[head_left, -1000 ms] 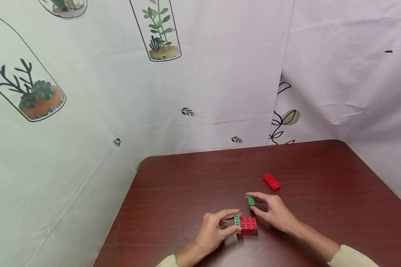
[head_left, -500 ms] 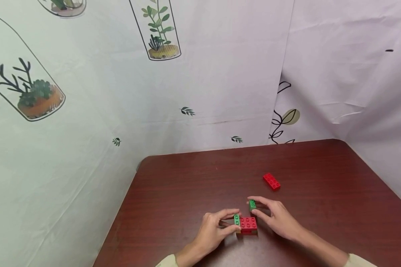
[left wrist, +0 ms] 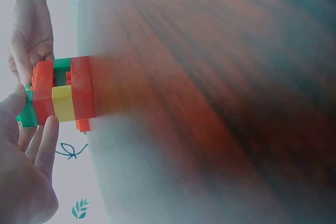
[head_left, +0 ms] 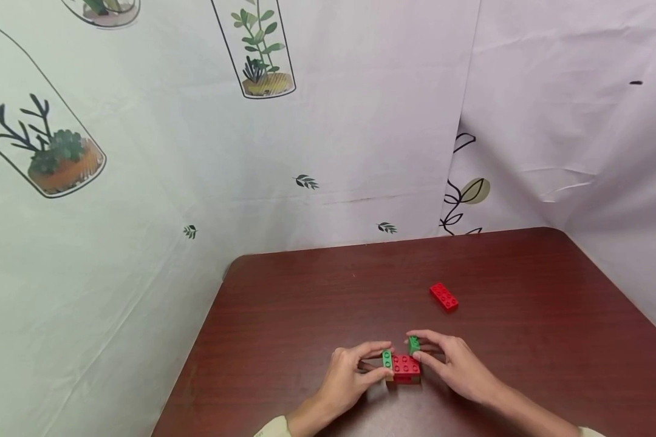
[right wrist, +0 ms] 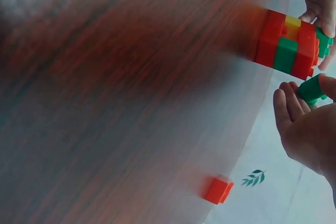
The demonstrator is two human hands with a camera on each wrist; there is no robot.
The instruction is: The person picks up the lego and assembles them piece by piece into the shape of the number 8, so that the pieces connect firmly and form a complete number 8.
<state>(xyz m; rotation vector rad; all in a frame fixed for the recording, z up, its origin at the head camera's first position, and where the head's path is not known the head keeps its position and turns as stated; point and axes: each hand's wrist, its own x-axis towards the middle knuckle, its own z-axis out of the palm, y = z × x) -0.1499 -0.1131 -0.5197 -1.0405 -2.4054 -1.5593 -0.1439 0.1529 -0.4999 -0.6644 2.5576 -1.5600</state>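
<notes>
A stack of toy building bricks stands on the table: a red brick (left wrist: pixel 82 90) at the bottom, a yellow brick (left wrist: pixel 63 103) and a green brick (right wrist: pixel 285 55) in the middle layer, then a red brick (head_left: pixel 407 366) above them. On its left end sits a small green brick (head_left: pixel 387 358). My left hand (head_left: pixel 347 375) holds the stack at this end, thumb in front and fingers behind. Between thumb and fingers, my right hand (head_left: pixel 461 367) pinches another small green brick (head_left: pixel 413 345), close over the back right corner of the stack.
A loose red brick (head_left: pixel 444 297) lies farther back on the dark wooden table (head_left: pixel 306 303), studs up. White cloth (head_left: pixel 361 121) with printed plants hangs behind the table and along its sides.
My right hand has moved toward me with the green brick, bringing it to the stack's right end and tilting it somewhat. The left hand and the stack have stayed put.
</notes>
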